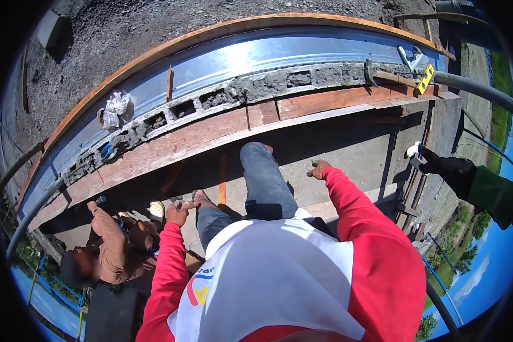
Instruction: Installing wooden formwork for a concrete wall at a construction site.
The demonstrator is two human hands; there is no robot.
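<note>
My left hand [178, 212] hangs low beside my left foot [201, 198], its fingers pointing right and nothing visible in them. Farther right, my right hand [319, 169] is held out over the concrete floor [307, 191], fingers partly extended, holding nothing I can see. Both hands are apart from the hollow-block wall [213, 100] in front of me. A reddish-brown plank [319, 102] runs along the wall's near side. A hammer [394, 78] lies on the wall at the right, next to a yellow spirit level [425, 80].
Shiny metal sheeting [211, 62] lies beyond the wall, edged by a long timber [171, 48]. Crumpled white plastic [116, 108] rests at left. A co-worker [116, 245] crouches close on my left; another person in green [490, 191] is at far right. Grey pipes cross both sides.
</note>
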